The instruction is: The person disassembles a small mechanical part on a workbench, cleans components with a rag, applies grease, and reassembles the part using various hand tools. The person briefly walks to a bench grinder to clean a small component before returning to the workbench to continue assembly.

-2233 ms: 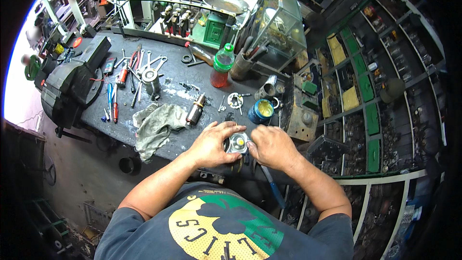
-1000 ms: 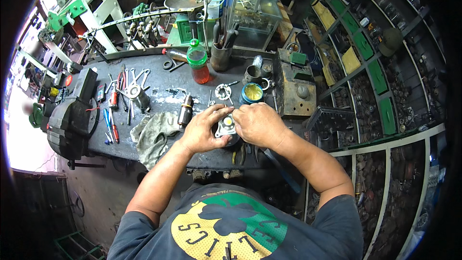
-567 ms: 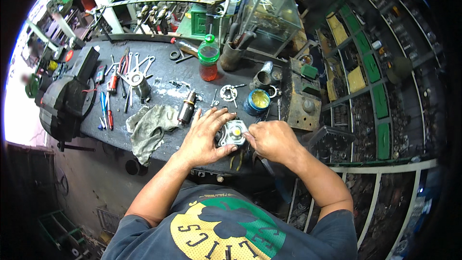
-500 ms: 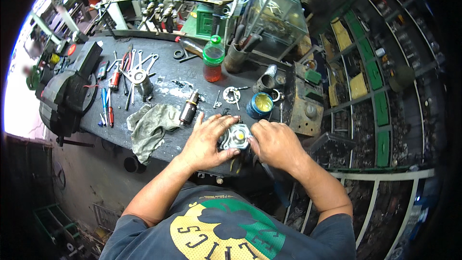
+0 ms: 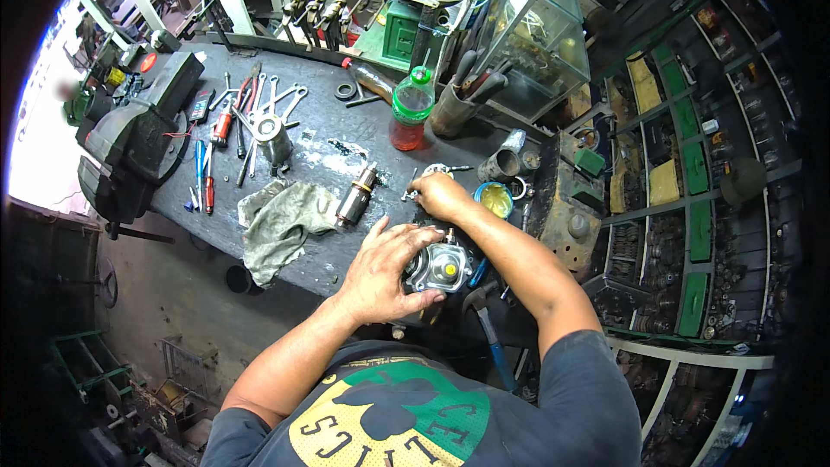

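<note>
My left hand (image 5: 380, 270) is wrapped round the side of a silvery cast-metal housing (image 5: 432, 280) with a yellow spot at its centre, near the bench's front edge. Over the bench beyond it, my right hand (image 5: 448, 199) has its thumb and fingertips closed on a small bolt (image 5: 406, 197). The right hand partly covers a round metal plate (image 5: 439, 169) just behind it. Left of the bolt lies a motor armature (image 5: 356, 197) with a copper-coloured end. An open blue tub of yellowish grease (image 5: 495, 200) stands beside my right wrist.
A grey rag (image 5: 290, 225) hangs over the front edge, with wrenches and screwdrivers (image 5: 209, 182) to its left. A black bench vise (image 5: 130, 143) takes up the left end. A green-capped bottle of red liquid (image 5: 410, 117) stands farther back. A hammer (image 5: 488, 329) lies at the front edge.
My right hand has left the housing and reached forward and left to the small bolt. My left hand still holds the housing. The view has shifted, moving the bench contents rightward.
</note>
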The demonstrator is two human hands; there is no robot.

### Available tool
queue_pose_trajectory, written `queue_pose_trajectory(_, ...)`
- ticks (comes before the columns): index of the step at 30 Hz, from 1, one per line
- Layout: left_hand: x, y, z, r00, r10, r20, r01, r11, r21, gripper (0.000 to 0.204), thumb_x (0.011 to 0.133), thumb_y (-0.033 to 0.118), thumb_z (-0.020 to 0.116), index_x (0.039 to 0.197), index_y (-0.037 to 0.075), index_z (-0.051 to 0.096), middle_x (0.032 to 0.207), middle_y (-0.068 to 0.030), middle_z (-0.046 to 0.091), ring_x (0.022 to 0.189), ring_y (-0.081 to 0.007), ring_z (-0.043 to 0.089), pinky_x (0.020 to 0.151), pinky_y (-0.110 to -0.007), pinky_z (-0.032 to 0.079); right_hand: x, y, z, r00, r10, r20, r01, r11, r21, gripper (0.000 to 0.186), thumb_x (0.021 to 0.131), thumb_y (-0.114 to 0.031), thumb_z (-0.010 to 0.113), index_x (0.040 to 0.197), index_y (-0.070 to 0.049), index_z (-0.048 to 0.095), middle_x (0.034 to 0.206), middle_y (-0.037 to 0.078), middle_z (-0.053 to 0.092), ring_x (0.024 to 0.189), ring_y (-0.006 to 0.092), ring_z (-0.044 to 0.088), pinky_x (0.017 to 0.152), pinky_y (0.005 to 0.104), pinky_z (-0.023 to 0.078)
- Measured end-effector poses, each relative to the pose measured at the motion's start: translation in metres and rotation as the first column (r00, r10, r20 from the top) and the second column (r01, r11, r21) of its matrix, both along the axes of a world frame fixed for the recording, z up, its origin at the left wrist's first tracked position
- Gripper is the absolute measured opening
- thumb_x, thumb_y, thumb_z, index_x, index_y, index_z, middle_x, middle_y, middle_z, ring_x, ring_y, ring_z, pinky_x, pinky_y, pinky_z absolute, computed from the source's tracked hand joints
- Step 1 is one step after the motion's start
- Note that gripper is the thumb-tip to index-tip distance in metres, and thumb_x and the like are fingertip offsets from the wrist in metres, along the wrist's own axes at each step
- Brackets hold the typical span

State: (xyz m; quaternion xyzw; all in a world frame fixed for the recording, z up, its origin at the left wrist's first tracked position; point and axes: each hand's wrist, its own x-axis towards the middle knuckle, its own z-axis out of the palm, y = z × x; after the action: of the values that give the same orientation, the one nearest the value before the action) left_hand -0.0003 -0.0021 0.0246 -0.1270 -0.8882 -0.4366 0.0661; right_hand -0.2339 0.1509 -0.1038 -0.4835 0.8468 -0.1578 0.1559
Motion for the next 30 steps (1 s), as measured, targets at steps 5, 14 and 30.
queue_pose_trajectory(5, -0.005, -0.004, 0.004, 0.998, -0.041, 0.042, 0.038, 0.997, 0.064, 0.087, 0.077, 0.045, 0.096, 0.152, 0.015, 0.061, 0.146, -0.0119, 0.07, 0.146, -0.035, 0.06, 0.131, -0.064, 0.033, 0.006, -0.01, -0.031, 0.984, 0.002, -0.176, 0.038, 0.974, 0.223, 0.024, 0.098, -0.015, 0.064, 0.115, -0.009, 0.079, 0.118, 0.017, 0.075, 0.107, 0.039, 0.079, 0.09, 0.0519, 0.065)
queue_pose_trajectory(14, -0.009, -0.015, 0.007, 0.99, -0.122, 0.077, 0.106, 0.977, 0.188, 0.098, 0.071, 0.03, 0.101, 0.158, 0.009, 0.062, 0.149, -0.0183, 0.07, 0.144, -0.0382, 0.061, 0.126, -0.05, 0.043, 0.006, -0.003, -0.015, 0.981, -0.006, -0.194, 0.007, 1.0, 0.001, 0.018, 0.093, -0.016, 0.069, 0.105, -0.006, 0.077, 0.108, 0.018, 0.079, 0.098, 0.0389, 0.08, 0.081, 0.0515, 0.066)
queue_pose_trajectory(30, -0.01, -0.019, -0.006, 0.985, -0.123, 0.121, 0.094, 0.97, 0.225, 0.104, 0.072, 0.042, 0.102, 0.16, 0.005, 0.06, 0.153, -0.0198, 0.068, 0.144, -0.0382, 0.06, 0.126, -0.048, 0.044, 0.133, 0.048, 0.211, 0.99, -0.04, -0.134, 0.002, 0.962, -0.272, 0.015, 0.09, -0.006, 0.076, 0.103, 0.0, 0.075, 0.095, 0.018, 0.074, 0.096, 0.0406, 0.073, 0.087, 0.0496, 0.061)
